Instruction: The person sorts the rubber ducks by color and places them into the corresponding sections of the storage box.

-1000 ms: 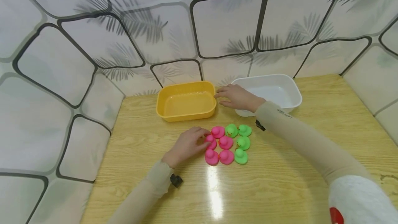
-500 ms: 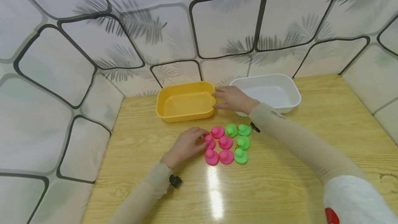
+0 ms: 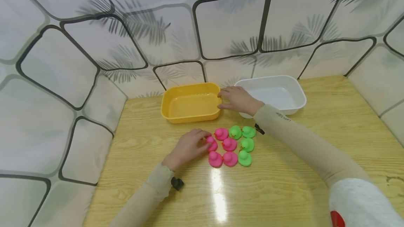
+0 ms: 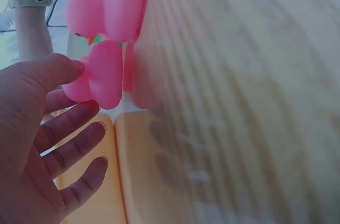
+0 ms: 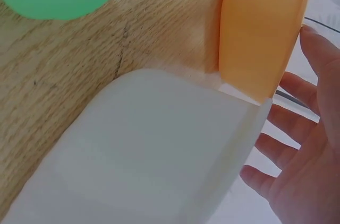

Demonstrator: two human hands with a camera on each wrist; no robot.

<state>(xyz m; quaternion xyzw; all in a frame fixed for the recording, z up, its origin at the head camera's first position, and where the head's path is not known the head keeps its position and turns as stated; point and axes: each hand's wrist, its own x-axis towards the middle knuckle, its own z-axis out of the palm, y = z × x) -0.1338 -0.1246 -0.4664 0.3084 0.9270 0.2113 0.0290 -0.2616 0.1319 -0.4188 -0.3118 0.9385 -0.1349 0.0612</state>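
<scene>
Pink duck [image 3: 212, 144] touched by relaxed left hand [image 3: 187, 148]; right hand [image 3: 237, 99] relaxed at yellow tub [image 3: 190, 103]

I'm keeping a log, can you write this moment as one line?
left hand: touches pink rubber duck | right hand: on yellow plastic tub rim | white plastic tub: beside

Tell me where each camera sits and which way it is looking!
Head view: sits on the person's head, looks forward and down at the shiny wooden table, both sleeved arms showing.
Left wrist view: sits on the left wrist, looks past the left hand at a pink rubber duck.
Right wrist view: sits on the right wrist, looks past the right hand at the white plastic tub.
Shared: all three views show the yellow plastic tub.
</scene>
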